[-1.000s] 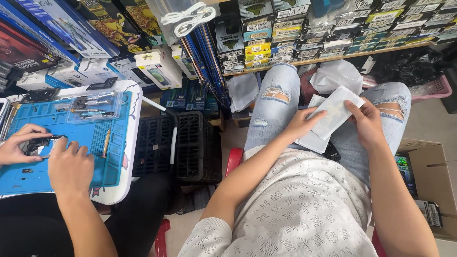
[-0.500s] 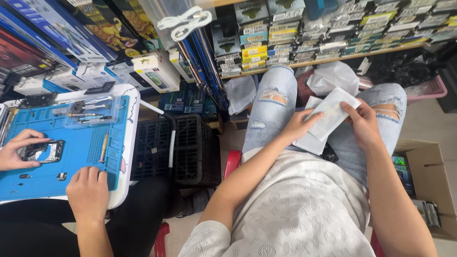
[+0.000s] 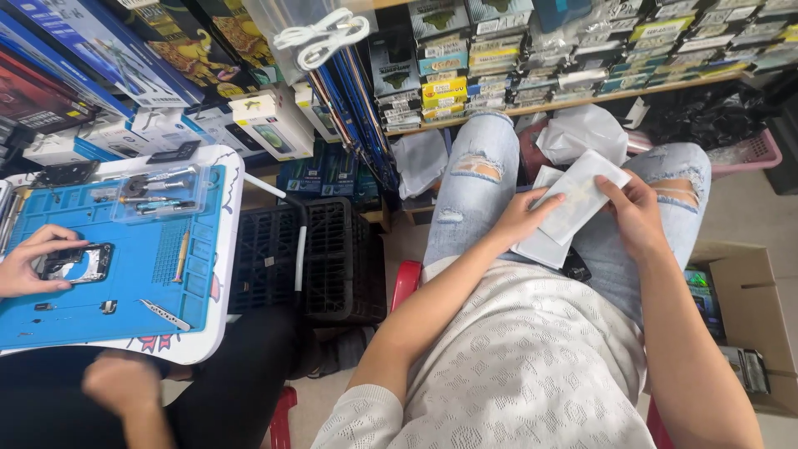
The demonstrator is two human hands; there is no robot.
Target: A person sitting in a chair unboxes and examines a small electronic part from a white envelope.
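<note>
I sit with my knees up in torn light jeans. My left hand (image 3: 522, 218) and my right hand (image 3: 633, 214) together hold a flat white packet (image 3: 582, 193) over my lap, the left at its lower left edge, the right at its right edge. A second white packet (image 3: 539, 246) lies beneath it on my thigh. A dark phone-like object (image 3: 575, 268) peeks out below them.
To the left a co-worker's hand (image 3: 29, 264) holds an opened phone (image 3: 76, 263) on a blue work mat (image 3: 133, 274) atop a white table; their other hand (image 3: 120, 382) hangs below it. A black crate (image 3: 332, 249), a cardboard box (image 3: 748, 308) and shelves of packaged goods (image 3: 532, 58) surround me.
The co-worker's nearer hand has dropped off the blue mat toward their lap. My own hands keep hold of the white packet with little movement.
</note>
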